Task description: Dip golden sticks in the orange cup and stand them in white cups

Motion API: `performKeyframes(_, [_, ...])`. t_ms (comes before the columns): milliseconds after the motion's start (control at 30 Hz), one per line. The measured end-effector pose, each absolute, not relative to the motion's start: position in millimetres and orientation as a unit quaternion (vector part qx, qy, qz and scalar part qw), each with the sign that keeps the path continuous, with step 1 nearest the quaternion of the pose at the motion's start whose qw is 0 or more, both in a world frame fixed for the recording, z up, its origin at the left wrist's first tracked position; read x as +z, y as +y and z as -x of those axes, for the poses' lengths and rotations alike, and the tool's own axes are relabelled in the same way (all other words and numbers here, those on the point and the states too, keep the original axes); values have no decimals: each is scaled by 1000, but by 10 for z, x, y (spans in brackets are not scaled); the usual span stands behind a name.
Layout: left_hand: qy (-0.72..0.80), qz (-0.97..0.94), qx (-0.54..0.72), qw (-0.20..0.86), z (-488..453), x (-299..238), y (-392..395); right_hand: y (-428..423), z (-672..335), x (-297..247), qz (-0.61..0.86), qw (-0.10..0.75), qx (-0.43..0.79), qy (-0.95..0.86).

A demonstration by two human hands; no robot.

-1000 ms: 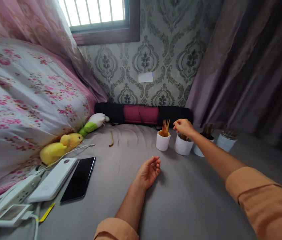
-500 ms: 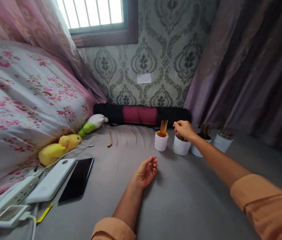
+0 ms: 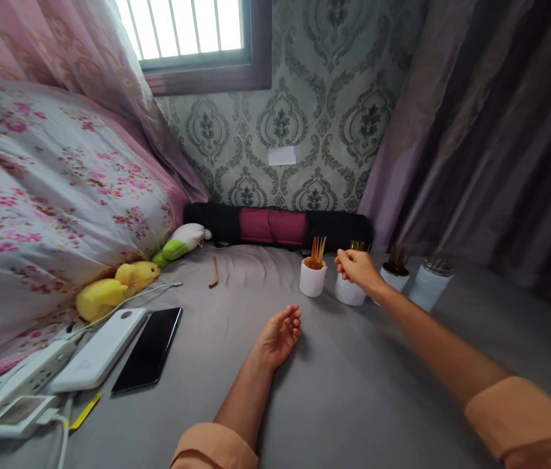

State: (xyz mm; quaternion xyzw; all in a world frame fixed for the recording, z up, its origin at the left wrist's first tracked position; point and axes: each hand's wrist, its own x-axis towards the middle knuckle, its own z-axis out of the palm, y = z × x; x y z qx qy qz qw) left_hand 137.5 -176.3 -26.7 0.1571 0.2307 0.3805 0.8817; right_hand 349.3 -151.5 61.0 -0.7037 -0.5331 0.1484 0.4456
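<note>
My left hand [image 3: 281,337] rests on the grey sheet [image 3: 334,391], its fingers curled in and the thumb close to them; nothing shows in it. Further right, my right hand [image 3: 356,267] is pinched closed above a white pot [image 3: 350,292]. Whatever it may hold is hidden or too small to make out. Thin sticks in that pot rise behind the hand. To its left stands a white pot [image 3: 312,282] with orange-brown sticks [image 3: 318,254] upright in it. Two more pots with dark sticks, a white pot [image 3: 395,280] and a taller pale pot [image 3: 429,290], stand beyond my right wrist.
A bent brown stick [image 3: 214,273] lies on the sheet. At left are a black phone [image 3: 148,352], a white power bank [image 3: 102,352], a power strip [image 3: 21,384] with cables, and plush toys [image 3: 104,293]. A black and maroon roll [image 3: 275,225] lies along the wall.
My right hand has lowered slightly over the second pot, and sticks now show behind it. My left hand has shifted a little to the left.
</note>
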Motion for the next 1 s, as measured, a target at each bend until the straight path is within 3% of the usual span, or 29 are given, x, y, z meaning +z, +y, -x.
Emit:
performKeyframes(633, [216, -150, 417, 870, -1345, -311, -1725, -1670, -3010, 45, 660, 465, 296, -510])
performKeyframes(1000, [216, -151, 437, 860, -1329, -312, -1718, -1647, -2688, -295, 635, 528, 287, -486])
